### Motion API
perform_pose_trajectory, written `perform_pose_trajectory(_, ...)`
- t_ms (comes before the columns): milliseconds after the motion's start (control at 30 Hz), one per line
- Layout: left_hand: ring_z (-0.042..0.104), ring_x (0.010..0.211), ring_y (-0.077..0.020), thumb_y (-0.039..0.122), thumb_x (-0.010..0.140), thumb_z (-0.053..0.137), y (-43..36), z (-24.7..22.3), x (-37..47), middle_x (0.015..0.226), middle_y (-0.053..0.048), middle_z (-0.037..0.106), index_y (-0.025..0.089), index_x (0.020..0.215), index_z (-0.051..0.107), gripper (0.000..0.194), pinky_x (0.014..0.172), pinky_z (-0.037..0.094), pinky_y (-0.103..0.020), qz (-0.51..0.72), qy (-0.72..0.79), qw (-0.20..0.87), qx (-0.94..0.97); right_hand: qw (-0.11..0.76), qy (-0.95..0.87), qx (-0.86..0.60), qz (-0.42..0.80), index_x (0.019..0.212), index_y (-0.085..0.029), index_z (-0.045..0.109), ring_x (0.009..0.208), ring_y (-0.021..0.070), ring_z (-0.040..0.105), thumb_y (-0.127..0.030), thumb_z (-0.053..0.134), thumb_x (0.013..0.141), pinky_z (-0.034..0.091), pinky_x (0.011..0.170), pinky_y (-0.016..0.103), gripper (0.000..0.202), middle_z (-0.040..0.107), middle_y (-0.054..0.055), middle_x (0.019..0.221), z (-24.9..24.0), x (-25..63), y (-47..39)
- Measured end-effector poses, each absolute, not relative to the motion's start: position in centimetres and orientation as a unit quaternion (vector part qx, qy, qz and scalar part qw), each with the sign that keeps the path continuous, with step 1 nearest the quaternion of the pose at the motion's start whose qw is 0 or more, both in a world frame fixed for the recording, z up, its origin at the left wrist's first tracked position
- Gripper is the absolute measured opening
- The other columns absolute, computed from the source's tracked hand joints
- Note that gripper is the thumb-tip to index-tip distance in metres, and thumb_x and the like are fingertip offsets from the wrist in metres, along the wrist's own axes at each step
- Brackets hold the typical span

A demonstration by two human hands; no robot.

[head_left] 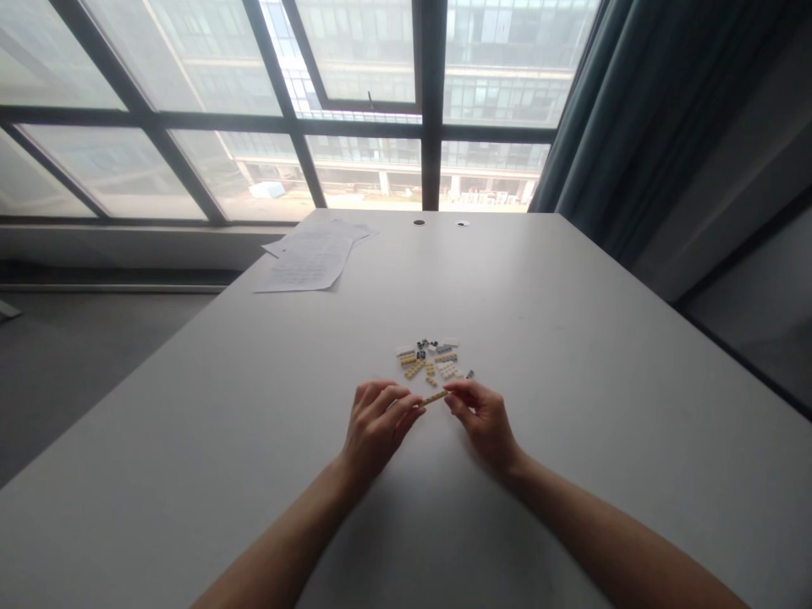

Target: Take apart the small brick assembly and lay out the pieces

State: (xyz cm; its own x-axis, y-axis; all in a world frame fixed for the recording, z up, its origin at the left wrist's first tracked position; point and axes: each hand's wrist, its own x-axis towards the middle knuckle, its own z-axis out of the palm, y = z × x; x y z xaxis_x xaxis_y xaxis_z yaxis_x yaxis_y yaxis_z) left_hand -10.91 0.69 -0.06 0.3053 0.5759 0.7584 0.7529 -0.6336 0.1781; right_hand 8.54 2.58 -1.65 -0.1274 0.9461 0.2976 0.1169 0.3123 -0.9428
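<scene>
Pinching both ends, left hand (379, 423) and right hand (483, 420) hold tan strip (435, 397) between them.

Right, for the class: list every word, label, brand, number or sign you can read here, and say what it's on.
None can be read.
Paper sheets: printed lines, too small and blurred to read.
Tan strip between left hand and right hand: no lettering visible.
Loose bricks: too small to tell.
Building outside: no legible sign.
</scene>
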Motion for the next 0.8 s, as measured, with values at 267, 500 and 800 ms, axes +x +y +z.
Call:
perform_pose_trajectory(267,0.057,0.085,-0.0180,0.025,0.081,0.070,0.69,-0.28,-11.02,0.079,-0.001,0.067,0.022,0.088,0.066,0.008,0.081,0.041,-0.034,-0.418,-0.399,0.105,-0.809,0.511,-0.648,-0.414,0.383,0.093,-0.019,0.071,0.070,0.0161,0.061,-0.027,0.060,0.086,0.049,0.067,0.028,0.015,0.069,0.004,0.080,-1.50,8.70,2.78)
perform_pose_trajectory(500,0.057,0.084,-0.0177,0.024,0.080,0.071,0.71,-0.17,-10.96,0.079,0.000,0.068,0.022,0.087,0.065,0.009,0.080,0.041,-0.033,-0.421,-0.396,0.105,-0.809,0.509,-0.654,-0.416,0.374,0.092,-0.020,0.070,0.069,0.0160,0.060,-0.027,0.059,0.086,0.048,0.066,0.028,0.015,0.068,0.003,0.079,-1.42,8.74,2.68)
perform_pose_trajectory(800,0.056,0.084,-0.0168,0.023,0.084,0.065,0.75,-0.27,-10.95,0.080,-0.001,0.067,0.021,0.087,0.064,0.003,0.082,0.040,-0.033,-0.415,-0.391,0.078,-0.818,0.492,-0.662,-0.433,0.365,0.080,-0.017,0.065,0.065,0.0151,0.056,-0.032,0.056,0.088,0.044,0.063,0.026,0.019,0.063,0.002,0.071,-1.29,8.75,2.61)
